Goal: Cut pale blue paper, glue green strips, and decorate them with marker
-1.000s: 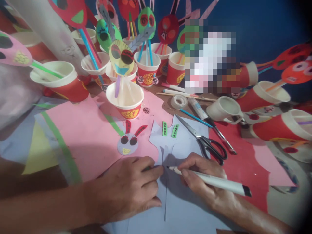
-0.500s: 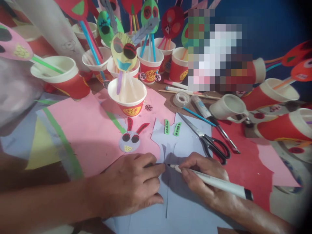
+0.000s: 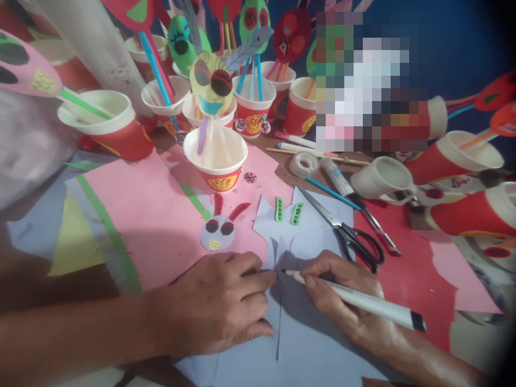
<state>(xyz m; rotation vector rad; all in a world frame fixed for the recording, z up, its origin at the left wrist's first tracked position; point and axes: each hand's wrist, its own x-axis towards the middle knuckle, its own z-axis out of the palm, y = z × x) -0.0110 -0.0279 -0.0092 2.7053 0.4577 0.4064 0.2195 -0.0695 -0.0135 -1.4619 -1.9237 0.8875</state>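
My right hand [image 3: 342,290] grips a white marker [image 3: 363,298] with a black end. Its dark tip is over the light blue paper [image 3: 314,344], a short gap right of my left fingertips; I cannot tell if it touches. My left hand [image 3: 237,301] lies palm down on the blue paper, fingers slightly bent and apart. Narrow cut strips or slits in the paper show between the hands. Just beyond are two green paper strips [image 3: 297,214] with drawn black ovals. A round blue paper face [image 3: 217,235] with red antennae sits beyond my left hand.
Black-handled scissors [image 3: 355,242] lie right of the blue paper. Behind are a tape roll [image 3: 304,164], a glue tube [image 3: 336,177], a brush [image 3: 381,231] and a white mug [image 3: 382,177]. Several red paper cups [image 3: 220,180] with paper figures on straws stand around. Pink paper [image 3: 133,215] lies left.
The marker tip has moved slightly away from my left fingertips. The whole view has shifted a little; my left hand stays on the paper.
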